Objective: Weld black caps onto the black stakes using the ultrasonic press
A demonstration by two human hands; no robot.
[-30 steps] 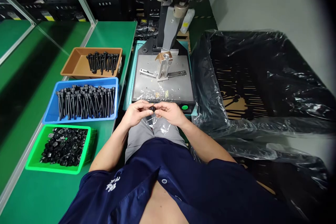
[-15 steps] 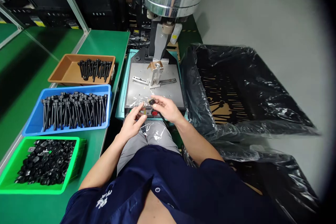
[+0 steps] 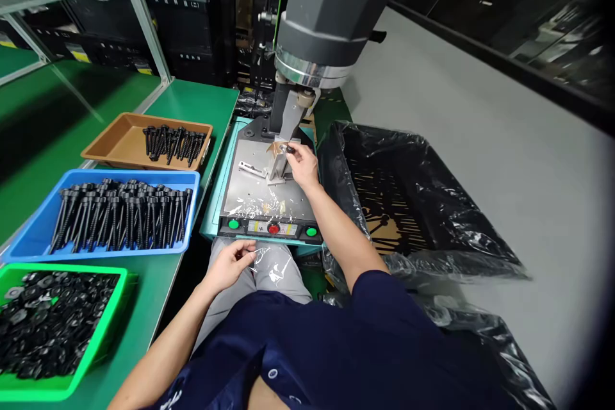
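Observation:
My right hand [image 3: 303, 165] pinches a small black part [image 3: 289, 149] at the top of the metal fixture [image 3: 277, 170], which stands on the machine's grey plate [image 3: 259, 195]. My left hand [image 3: 233, 264] is over my lap, in front of the machine's front panel. Its thumb and fingers curl towards each other beside a clear plastic sheet [image 3: 273, 262]; whether it grips the sheet's edge is unclear. The machine head [image 3: 317, 64] hangs above the fixture.
On the green bench at left are a brown tray [image 3: 110, 134] and a blue tray [image 3: 72, 250] with black bolts, and a green tray [image 3: 98, 333] of small black parts. A plastic-lined bin [image 3: 346, 205] is at right. Green buttons [image 3: 311, 231] flank a red one.
My right hand has moved forward to the fixture with the black part. My left hand has drawn back towards my lap, away from the right. The view has shifted too.

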